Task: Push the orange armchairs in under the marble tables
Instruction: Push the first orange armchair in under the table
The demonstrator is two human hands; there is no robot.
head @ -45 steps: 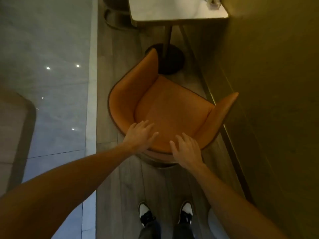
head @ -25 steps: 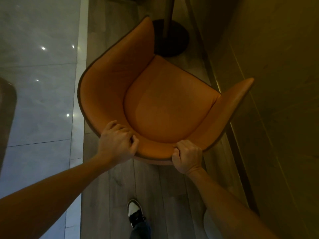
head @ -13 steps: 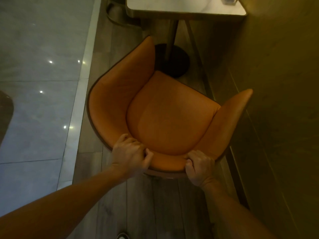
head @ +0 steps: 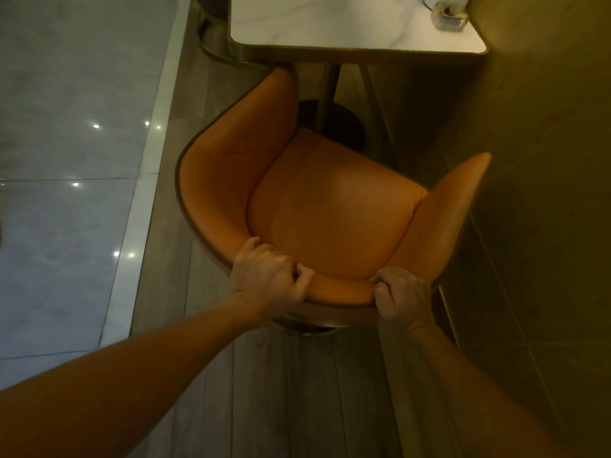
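Head view: armchair backrest between hands.

Orange armchair, white grey-veined marble table, grey floor

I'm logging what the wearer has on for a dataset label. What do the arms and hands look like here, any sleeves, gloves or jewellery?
Both forearms are bare as far as the frame shows, with no sleeves in view. The left hand and the right hand are ungloved. No watch, bracelet or ring shows, though the dim, warm light makes small details hard to rule out.
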